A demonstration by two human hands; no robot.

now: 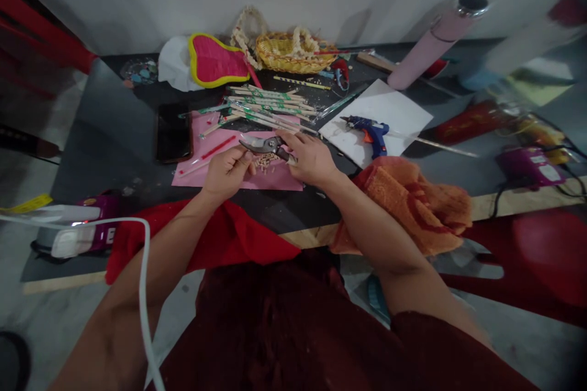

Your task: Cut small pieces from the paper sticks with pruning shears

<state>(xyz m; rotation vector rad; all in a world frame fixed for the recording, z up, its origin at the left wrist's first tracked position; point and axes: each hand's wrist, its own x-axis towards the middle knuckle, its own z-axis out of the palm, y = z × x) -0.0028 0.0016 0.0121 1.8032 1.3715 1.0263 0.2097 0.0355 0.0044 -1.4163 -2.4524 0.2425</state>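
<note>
My right hand (312,157) is closed around the handles of a pair of pruning shears (266,145), whose blades point left. Close to the blade tips, my left hand (228,172) has its fingers pinched together; what they hold is too small to make out. Below the shears, small cut pieces of stick (267,162) lie on a pink sheet (275,182). A red stick (208,155) rests on the sheet to the left. Just behind my hands is a pile of pale sticks (268,101) in green-printed wrappers.
A phone (174,132) lies left of the sheet. On the right, a blue glue gun (373,133) rests on white card (406,109), near an orange towel (413,201) and pink flask (433,46). A wicker basket (279,62) stands behind. A white cable (144,281) crosses my left arm.
</note>
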